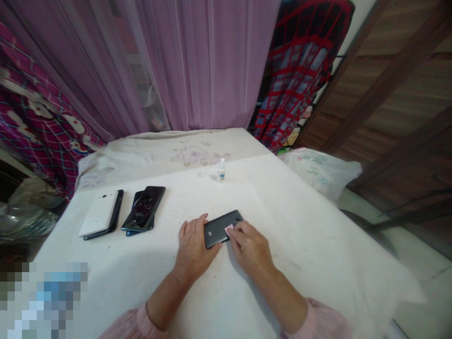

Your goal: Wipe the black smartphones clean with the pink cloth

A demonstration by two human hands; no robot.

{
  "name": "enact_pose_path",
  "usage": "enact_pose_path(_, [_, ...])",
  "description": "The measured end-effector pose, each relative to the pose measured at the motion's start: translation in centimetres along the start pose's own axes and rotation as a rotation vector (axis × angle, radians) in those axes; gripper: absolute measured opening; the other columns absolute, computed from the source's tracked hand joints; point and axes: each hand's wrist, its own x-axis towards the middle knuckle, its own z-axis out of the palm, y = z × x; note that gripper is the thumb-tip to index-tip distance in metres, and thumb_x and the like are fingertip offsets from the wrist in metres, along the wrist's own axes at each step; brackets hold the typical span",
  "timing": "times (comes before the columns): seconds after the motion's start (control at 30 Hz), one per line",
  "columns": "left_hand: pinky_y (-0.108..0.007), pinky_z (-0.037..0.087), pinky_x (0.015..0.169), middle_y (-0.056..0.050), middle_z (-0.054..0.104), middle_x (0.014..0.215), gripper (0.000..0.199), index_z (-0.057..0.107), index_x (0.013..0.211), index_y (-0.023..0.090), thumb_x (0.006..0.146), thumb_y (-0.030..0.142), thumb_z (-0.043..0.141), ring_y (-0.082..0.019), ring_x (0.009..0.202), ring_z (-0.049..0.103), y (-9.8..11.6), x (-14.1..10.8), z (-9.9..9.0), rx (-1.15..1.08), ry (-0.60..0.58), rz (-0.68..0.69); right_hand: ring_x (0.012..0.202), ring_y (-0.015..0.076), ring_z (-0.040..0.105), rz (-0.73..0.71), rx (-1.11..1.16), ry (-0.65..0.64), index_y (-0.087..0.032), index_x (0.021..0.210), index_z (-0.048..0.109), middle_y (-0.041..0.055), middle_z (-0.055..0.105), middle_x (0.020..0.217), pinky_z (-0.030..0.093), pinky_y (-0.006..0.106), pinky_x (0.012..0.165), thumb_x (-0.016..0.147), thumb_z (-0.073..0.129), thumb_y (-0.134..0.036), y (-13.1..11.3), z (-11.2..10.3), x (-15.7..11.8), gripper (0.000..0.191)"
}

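A dark grey phone [219, 230] lies back side up on the white table cover. My left hand [194, 247] grips its left end, thumb along the near edge and fingers at the far edge. My right hand [251, 246] pinches a small pink piece [229, 229], which touches the phone's back near the camera end. Beyond the phone stands a small white bottle [221, 172] with a blue label. To the left, a white phone [100, 213] rests on a dark one, and a black phone [148, 205] overlaps a blue one.
The table [141, 278] has a floral cloth at its far end, before a purple curtain [212, 61]. A white plastic bag [319, 169] is beyond the right edge. A clear plastic item [26, 219] sits off the left side. The lower left corner is pixelated.
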Motion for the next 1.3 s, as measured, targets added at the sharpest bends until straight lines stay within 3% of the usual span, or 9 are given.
enact_pose_path(0.1, [-0.055, 0.026, 0.107, -0.010, 0.062, 0.113, 0.068, 0.036, 0.130, 0.018, 0.070, 0.030, 0.067, -0.029, 0.110, 0.056, -0.1, 0.0, 0.1, 0.001, -0.003, 0.002, 0.070, 0.0125, 0.057, -0.013, 0.040, -0.020, -0.027, 0.092, 0.073, 0.0026, 0.065, 0.080, 0.043, 0.022, 0.062, 0.096, 0.039, -0.027, -0.2, -0.1, -0.4, 0.034])
enact_pose_path(0.33, [-0.056, 0.023, 0.109, -0.010, 0.062, 0.116, 0.067, 0.036, 0.129, 0.019, 0.071, 0.029, 0.067, -0.029, 0.112, 0.055, 0.0, 0.0, -0.1, -0.004, -0.024, -0.006, 0.072, 0.0177, 0.062, 0.198, 0.084, 0.086, -0.022, 0.093, 0.075, 0.0064, 0.067, 0.084, 0.048, 0.028, 0.064, 0.093, 0.043, -0.028, 3.5, -0.5, -0.5, 0.032])
enact_pose_path(0.67, [-0.056, 0.027, 0.107, -0.008, 0.063, 0.113, 0.064, 0.038, 0.128, 0.021, 0.071, 0.029, 0.066, -0.029, 0.110, 0.057, -0.1, 0.0, 0.0, -0.001, 0.017, 0.009, 0.074, 0.0129, 0.061, -0.025, 0.192, 0.020, -0.022, 0.090, 0.073, 0.0043, 0.065, 0.082, 0.048, 0.022, 0.070, 0.095, 0.044, -0.023, -0.4, 0.9, -0.4, 0.030])
enact_pose_path(0.87, [-0.057, 0.023, 0.108, -0.008, 0.063, 0.115, 0.064, 0.038, 0.128, 0.022, 0.071, 0.028, 0.065, -0.029, 0.111, 0.056, 0.1, 0.0, -0.2, -0.023, -0.007, -0.011, 0.074, 0.0140, 0.063, 0.162, 0.179, 0.066, -0.024, 0.091, 0.074, 0.0035, 0.067, 0.085, 0.049, 0.023, 0.068, 0.091, 0.048, -0.026, 2.6, -0.2, -0.3, 0.027])
enact_pose_path(1.2, [-0.055, 0.023, 0.108, -0.009, 0.062, 0.114, 0.063, 0.039, 0.128, 0.020, 0.071, 0.028, 0.066, -0.029, 0.112, 0.056, 0.2, 0.1, -0.3, -0.015, -0.029, -0.018, 0.081, 0.0147, 0.063, 0.159, -0.005, -0.138, -0.026, 0.092, 0.076, 0.0031, 0.068, 0.088, 0.046, 0.023, 0.072, 0.090, 0.054, -0.024, 3.0, 0.0, 5.1, 0.022])
enact_pose_path(1.3, [-0.056, 0.024, 0.108, -0.009, 0.062, 0.114, 0.063, 0.039, 0.129, 0.021, 0.072, 0.028, 0.065, -0.029, 0.111, 0.056, 0.3, 0.1, -0.2, 0.003, -0.026, -0.024, 0.083, 0.0142, 0.063, 0.146, -0.025, -0.145, -0.026, 0.094, 0.075, 0.0038, 0.068, 0.090, 0.046, 0.022, 0.076, 0.090, 0.055, -0.023, 3.0, 0.1, 5.7, 0.021])
